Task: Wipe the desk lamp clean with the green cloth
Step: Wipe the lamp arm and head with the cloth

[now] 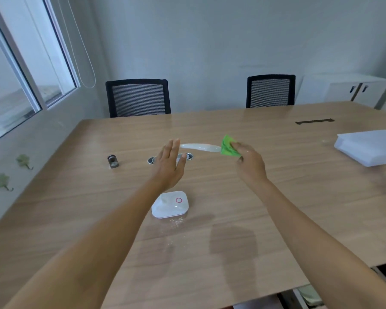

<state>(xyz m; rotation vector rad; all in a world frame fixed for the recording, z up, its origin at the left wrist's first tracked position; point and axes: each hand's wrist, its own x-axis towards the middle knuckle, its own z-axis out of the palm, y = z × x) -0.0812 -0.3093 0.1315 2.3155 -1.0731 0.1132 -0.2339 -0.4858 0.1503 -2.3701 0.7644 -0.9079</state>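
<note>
The left hand (168, 167) covers the lamp's neck, so how the lamp head (200, 147) joins the white base (170, 204) below the wrist can't be seen. The green cloth (228, 146), pinched by the right hand (250, 162), hides the head's far tip. Right of that hand, a white stack (369, 147) runs off the edge — blurred there. Behind the left hand's fingers, a table grommet (188, 156) is half covered.

The desk lamp (170, 205) is white with a red ring, the cloth (228, 147) bright green, the table (276, 197) light woodgrain.
</note>
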